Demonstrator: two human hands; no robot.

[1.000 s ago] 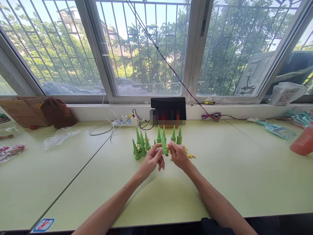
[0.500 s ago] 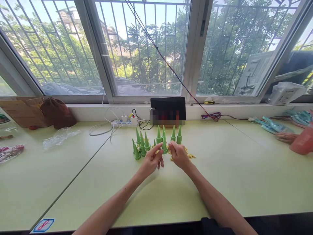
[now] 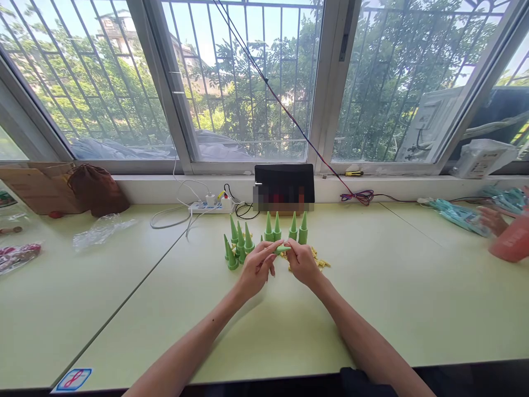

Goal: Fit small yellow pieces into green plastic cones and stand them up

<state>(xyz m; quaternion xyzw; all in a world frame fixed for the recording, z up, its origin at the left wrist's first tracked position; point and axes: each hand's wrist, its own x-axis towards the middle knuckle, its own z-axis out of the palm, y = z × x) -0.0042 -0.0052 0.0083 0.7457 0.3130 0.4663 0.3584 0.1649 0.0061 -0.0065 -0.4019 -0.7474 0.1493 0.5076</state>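
Observation:
A green cone [image 3: 282, 250] lies sideways between my two hands, its tip toward the right. My left hand [image 3: 258, 266] is closed on its left end. The fingers of my right hand [image 3: 301, 261] are pinched together at its tip; whether they grip the cone or something small is hidden. Several green cones [image 3: 240, 242] stand upright to the left of my hands. Beyond my hands stand two cones [image 3: 268, 227] and, further right, two more [image 3: 303, 228]. Small yellow pieces [image 3: 323, 263] lie scattered around and partly behind my right hand.
A dark screen [image 3: 284, 184] leans at the window wall. To its left is a power strip [image 3: 211, 207] with cables. Plastic wrap [image 3: 101, 231] and a brown bag [image 3: 97, 190] are at the left. A co-worker's hand [image 3: 494, 221] is by teal bundles [image 3: 458, 214] at the right.
The cone between my hands has tipped from upright to sideways, its tip now toward my right hand. At the right, the co-worker's hand has lifted and blurred.

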